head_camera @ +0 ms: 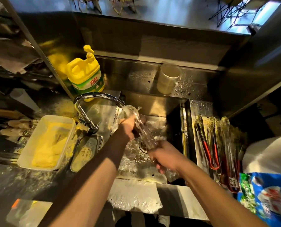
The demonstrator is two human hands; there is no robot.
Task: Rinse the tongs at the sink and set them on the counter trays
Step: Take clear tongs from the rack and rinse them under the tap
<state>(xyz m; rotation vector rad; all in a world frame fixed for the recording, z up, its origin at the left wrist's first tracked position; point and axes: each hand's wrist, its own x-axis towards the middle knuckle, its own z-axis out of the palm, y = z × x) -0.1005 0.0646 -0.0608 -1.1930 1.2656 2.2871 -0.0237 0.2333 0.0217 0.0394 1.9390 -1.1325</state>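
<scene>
Gripping clear plastic tongs [146, 136] (wet, blurred) under running water, both hands: left [128, 126], right [164, 157].

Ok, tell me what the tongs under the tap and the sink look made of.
Tongs: apparently clear plastic, glossy; the wet basin shows through them. Sink: looks like stainless steel, brushed and reflective, with water beading on it.

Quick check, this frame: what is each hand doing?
Left hand: grips the upper end of the clear tongs under the running faucet.
Right hand: grips the tongs' lower end over the sink.
</scene>
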